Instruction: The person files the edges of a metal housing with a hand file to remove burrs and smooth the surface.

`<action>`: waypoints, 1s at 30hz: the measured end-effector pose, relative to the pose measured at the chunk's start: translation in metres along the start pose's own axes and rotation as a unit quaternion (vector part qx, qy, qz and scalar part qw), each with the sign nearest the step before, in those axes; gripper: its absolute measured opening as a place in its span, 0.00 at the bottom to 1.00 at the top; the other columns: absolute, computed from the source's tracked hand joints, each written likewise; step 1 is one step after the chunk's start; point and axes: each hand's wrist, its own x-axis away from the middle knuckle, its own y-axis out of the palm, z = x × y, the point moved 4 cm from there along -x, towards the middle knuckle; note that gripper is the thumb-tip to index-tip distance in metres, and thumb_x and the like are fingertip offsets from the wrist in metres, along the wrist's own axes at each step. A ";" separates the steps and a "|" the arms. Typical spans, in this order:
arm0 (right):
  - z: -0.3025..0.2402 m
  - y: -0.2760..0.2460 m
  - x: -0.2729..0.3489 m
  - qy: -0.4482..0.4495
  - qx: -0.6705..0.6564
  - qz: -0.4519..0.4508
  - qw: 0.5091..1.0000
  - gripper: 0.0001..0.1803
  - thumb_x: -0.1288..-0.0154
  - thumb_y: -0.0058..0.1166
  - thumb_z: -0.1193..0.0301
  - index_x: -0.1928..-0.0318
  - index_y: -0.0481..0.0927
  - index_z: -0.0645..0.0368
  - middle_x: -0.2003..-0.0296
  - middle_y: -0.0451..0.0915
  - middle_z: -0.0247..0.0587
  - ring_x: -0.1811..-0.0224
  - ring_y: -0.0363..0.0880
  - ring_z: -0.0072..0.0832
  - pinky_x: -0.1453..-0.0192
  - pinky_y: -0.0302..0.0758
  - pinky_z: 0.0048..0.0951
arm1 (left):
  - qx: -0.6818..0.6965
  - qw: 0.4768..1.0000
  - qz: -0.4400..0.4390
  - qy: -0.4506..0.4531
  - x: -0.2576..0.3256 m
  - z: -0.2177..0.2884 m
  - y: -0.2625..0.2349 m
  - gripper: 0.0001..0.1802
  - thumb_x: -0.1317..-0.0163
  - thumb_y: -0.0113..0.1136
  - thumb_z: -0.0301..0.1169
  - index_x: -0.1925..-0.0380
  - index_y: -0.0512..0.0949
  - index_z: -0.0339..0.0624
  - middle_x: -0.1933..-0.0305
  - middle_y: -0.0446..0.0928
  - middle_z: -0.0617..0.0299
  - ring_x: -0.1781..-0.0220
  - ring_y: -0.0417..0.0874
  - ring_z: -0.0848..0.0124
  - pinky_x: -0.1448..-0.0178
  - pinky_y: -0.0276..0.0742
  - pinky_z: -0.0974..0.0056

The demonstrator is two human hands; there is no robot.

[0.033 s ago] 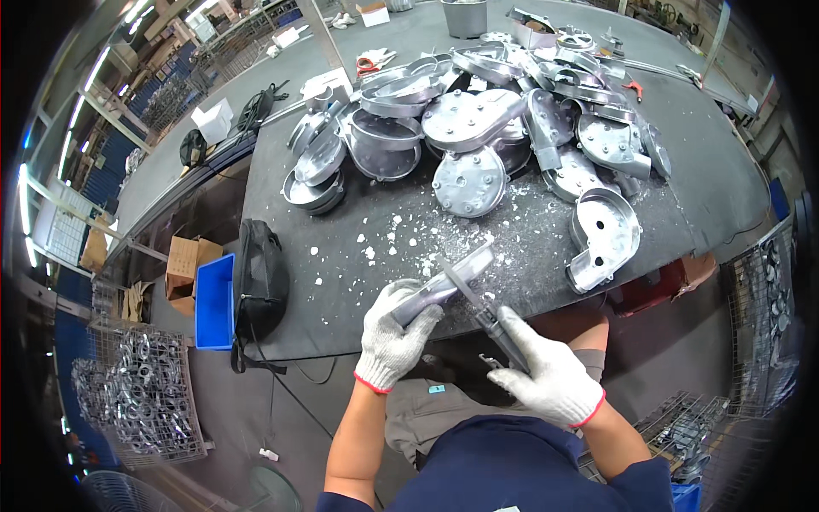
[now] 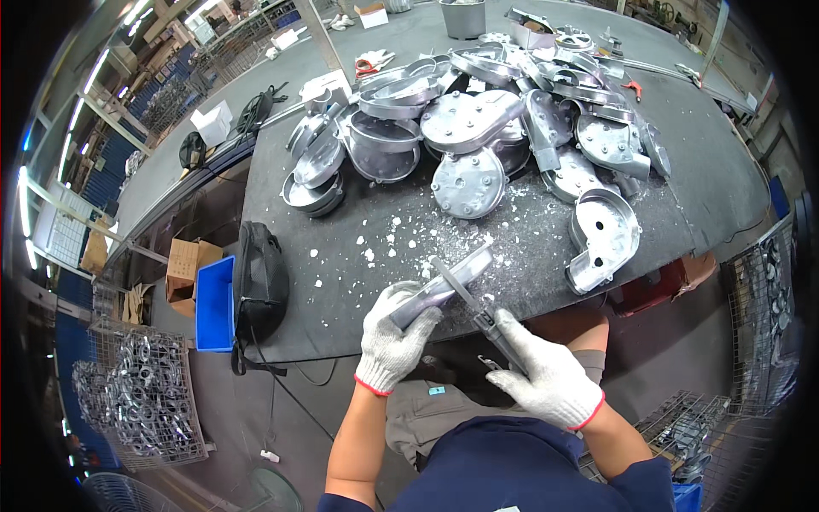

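Note:
In a white knit glove, my left hand grips a silvery cast-metal housing, seen edge-on above the table's front edge. My right hand, gloved the same way, is wrapped round the grey handle of a file tool. The tool's long flat blade lies across the edge of the casting. A small metal lever sticks out beside the handle, near my fingers. Right of my hands, a single metal housing rests open side up on the table.
A heap of similar castings covers the far half of the dark table. White metal chips are scattered in front of it. A black bag and blue bin stand at the left. Wire baskets of parts flank me.
The file blade has slid a little up and to the left across the casting's edge. Both hands keep their holds and have barely shifted.

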 end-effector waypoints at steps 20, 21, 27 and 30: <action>0.008 0.016 -0.008 0.146 -0.299 -0.099 0.938 0.44 0.22 0.64 0.71 0.11 0.59 0.57 0.34 0.87 0.42 0.41 0.87 0.25 0.34 0.82 0.27 | -0.017 0.999 0.028 0.032 -0.007 0.008 0.000 0.11 0.33 0.75 0.27 0.52 0.92 0.40 0.54 0.90 0.49 0.47 0.90 0.49 0.41 0.87 0.52; 0.010 0.021 -0.005 0.089 -0.321 -0.085 0.939 0.44 0.22 0.63 0.72 0.11 0.59 0.57 0.35 0.87 0.39 0.42 0.85 0.22 0.35 0.82 0.25 | -0.045 0.997 0.042 0.052 -0.007 0.014 -0.001 0.11 0.33 0.74 0.28 0.52 0.92 0.40 0.55 0.90 0.49 0.47 0.90 0.47 0.41 0.87 0.51; 0.009 0.028 -0.002 0.123 -0.378 -0.070 0.915 0.40 0.18 0.60 0.74 0.11 0.61 0.54 0.32 0.85 0.37 0.42 0.85 0.20 0.38 0.82 0.22 | -0.138 0.979 0.061 0.135 -0.006 0.020 0.011 0.08 0.36 0.73 0.24 0.57 0.93 0.38 0.58 0.91 0.49 0.49 0.91 0.46 0.44 0.87 0.51; 0.010 0.035 -0.003 0.191 -0.404 -0.067 0.892 0.39 0.18 0.60 0.74 0.12 0.63 0.56 0.32 0.86 0.41 0.40 0.88 0.22 0.35 0.82 0.25 | -0.131 0.980 0.069 0.130 -0.009 0.020 0.013 0.09 0.35 0.74 0.28 0.57 0.93 0.39 0.57 0.91 0.48 0.50 0.91 0.46 0.44 0.87 0.51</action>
